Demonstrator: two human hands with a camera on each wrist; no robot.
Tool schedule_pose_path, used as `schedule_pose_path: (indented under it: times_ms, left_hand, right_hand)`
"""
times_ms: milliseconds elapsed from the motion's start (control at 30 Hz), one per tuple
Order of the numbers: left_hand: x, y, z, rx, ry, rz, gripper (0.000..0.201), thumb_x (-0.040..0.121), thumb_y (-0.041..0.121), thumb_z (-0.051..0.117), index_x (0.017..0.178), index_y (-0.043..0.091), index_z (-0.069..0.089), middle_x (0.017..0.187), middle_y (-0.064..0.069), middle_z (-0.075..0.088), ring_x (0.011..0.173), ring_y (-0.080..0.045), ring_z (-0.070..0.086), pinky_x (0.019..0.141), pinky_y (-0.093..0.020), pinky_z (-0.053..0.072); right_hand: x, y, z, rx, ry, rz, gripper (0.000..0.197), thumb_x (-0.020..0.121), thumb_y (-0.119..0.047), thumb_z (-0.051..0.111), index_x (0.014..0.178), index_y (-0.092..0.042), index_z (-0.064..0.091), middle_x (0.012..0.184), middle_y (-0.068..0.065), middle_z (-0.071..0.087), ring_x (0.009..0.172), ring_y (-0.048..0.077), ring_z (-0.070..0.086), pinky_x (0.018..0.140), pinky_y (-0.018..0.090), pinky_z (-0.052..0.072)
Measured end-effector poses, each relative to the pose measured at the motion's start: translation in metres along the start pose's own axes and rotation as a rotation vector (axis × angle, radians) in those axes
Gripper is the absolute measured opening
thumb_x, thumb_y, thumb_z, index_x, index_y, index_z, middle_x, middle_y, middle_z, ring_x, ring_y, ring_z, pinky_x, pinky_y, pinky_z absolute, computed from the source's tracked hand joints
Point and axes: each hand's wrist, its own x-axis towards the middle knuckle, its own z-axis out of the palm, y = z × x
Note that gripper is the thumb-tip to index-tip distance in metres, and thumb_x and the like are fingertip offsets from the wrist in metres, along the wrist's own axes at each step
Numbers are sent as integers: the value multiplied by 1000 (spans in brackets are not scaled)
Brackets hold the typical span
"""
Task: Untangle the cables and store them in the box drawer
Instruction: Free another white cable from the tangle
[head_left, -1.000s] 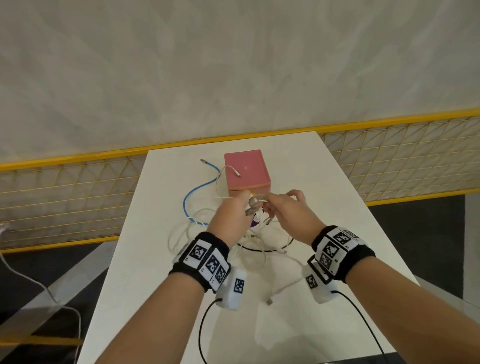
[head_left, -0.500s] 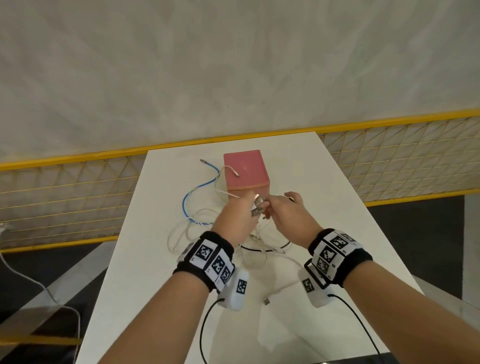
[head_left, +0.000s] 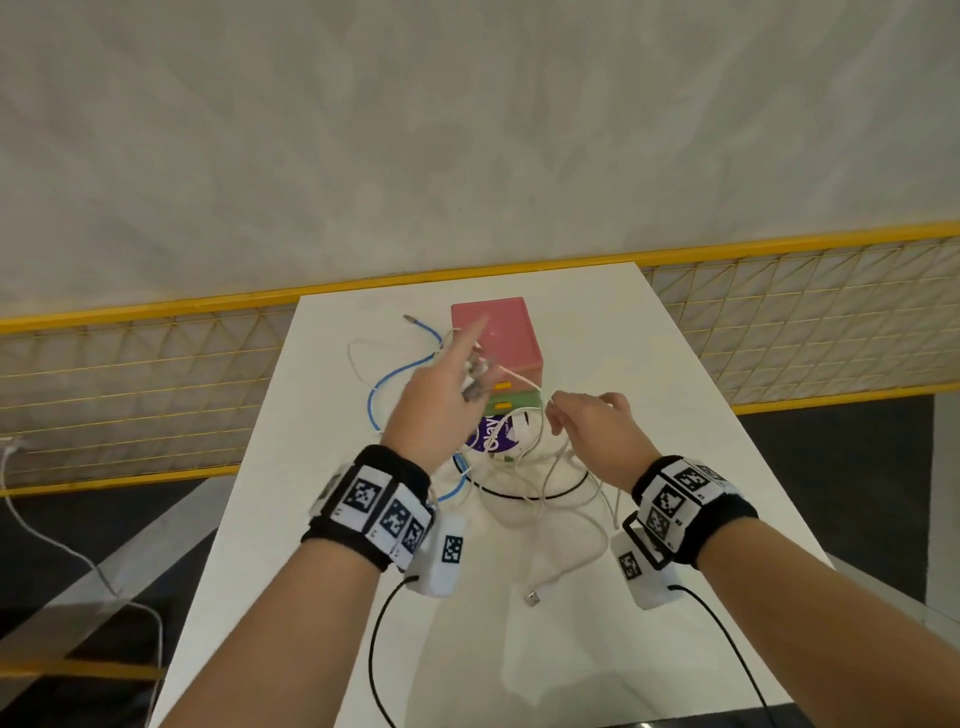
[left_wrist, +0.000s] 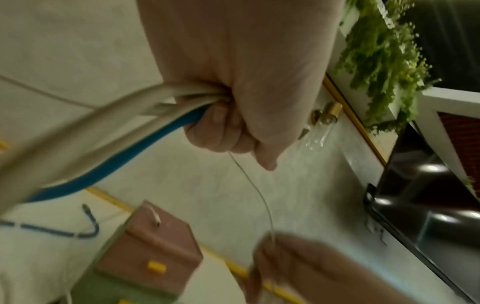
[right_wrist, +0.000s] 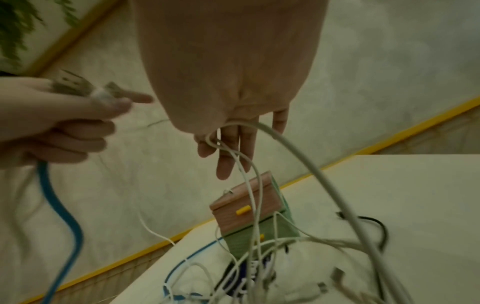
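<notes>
Your left hand (head_left: 434, 400), raised just in front of the box (head_left: 496, 338), grips a bundle of cables (left_wrist: 145, 111) with plugs pointing toward it, index finger extended. Your right hand (head_left: 597, 436) pinches a white cable (right_wrist: 249, 164) beside the box; the tangle lies on the tabletop (head_left: 649, 395).

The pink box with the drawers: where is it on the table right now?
In the head view the pink box stands at the far middle of the white table, just beyond the left hand, with the blue cable to its left.
</notes>
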Motion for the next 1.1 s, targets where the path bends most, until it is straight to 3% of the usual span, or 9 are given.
schedule_pose_path:
  times_ms: [200, 367, 533, 633, 667, 767, 833, 933, 1100]
  left_hand:
    - [-6, -9, 34, 143, -134, 32, 14, 94, 23, 58, 98, 9, 57, 80, -9, 66, 75, -26, 62, 69, -39, 52]
    - [-4, -20, 10, 147, -260, -53, 27, 96, 36, 55, 93, 10, 60, 80, 0, 62, 74, -14, 57, 63, -22, 42]
    - [-1, -26, -8, 153, -306, -94, 24, 96, 35, 55, 73, 37, 49, 72, 16, 51, 66, 0, 49, 53, -11, 34]
    - [0, -25, -8, 160, -242, -111, 20, 96, 33, 56, 76, 32, 52, 72, 12, 51, 68, -10, 50, 52, -14, 30]
    - [-1, -24, -6, 138, -233, -121, 7, 96, 31, 56, 90, 30, 59, 79, 11, 54, 73, -12, 51, 54, -13, 32]
    - [-6, -13, 14, 102, -312, -93, 49, 95, 25, 58, 141, 32, 43, 102, 8, 54, 92, -10, 55, 75, -17, 43]
    - [-10, -9, 37, 176, -332, -53, 35, 95, 31, 57, 128, 24, 54, 103, 3, 63, 97, -16, 60, 81, -28, 48]
    - [-12, -12, 52, 246, -310, -41, 28, 95, 37, 54, 94, 9, 58, 85, -9, 66, 80, -25, 61, 72, -36, 51]
    - [-6, -15, 34, 186, -322, 1, 36, 96, 42, 53, 91, 7, 62, 80, -13, 64, 73, -26, 58, 64, -32, 44]
  right_hand:
    - [-4, -12, -6, -51, 29, -109, 24, 95, -10, 38, 87, -32, 44, 80, -14, 54, 78, 5, 50, 97, 34, 26]
    - [-19, 20, 4, -51, -185, 56, 20, 97, -17, 37, 86, -24, 52, 95, -4, 60, 91, 18, 58, 92, 38, 37]
    - [-25, 30, 14, 88, -177, 77, 16, 96, -15, 46, 98, -13, 61, 91, -8, 51, 92, 22, 58, 80, 31, 46]
    - [-23, 28, 14, 198, -132, 97, 19, 96, -10, 45, 100, -11, 63, 96, -2, 61, 90, 19, 61, 80, 24, 44]
    - [-22, 25, 13, 222, -117, 96, 20, 95, -9, 45, 99, -10, 65, 98, 1, 64, 89, 17, 60, 80, 22, 44]
    - [-19, 10, 11, 241, -58, 6, 22, 95, -9, 48, 101, -9, 68, 97, 5, 66, 87, 16, 61, 83, 28, 48]
    - [-17, -3, 9, 245, -20, -77, 19, 95, -9, 50, 99, -7, 68, 92, 6, 65, 83, 19, 59, 77, 30, 47]
    - [-15, -7, 9, 242, 20, -119, 16, 94, -11, 52, 97, -7, 67, 88, 7, 63, 76, 17, 54, 70, 27, 42]
    - [-21, 9, 14, 143, -95, 2, 30, 95, -25, 50, 124, -29, 59, 113, -5, 54, 93, 13, 58, 80, 29, 50]
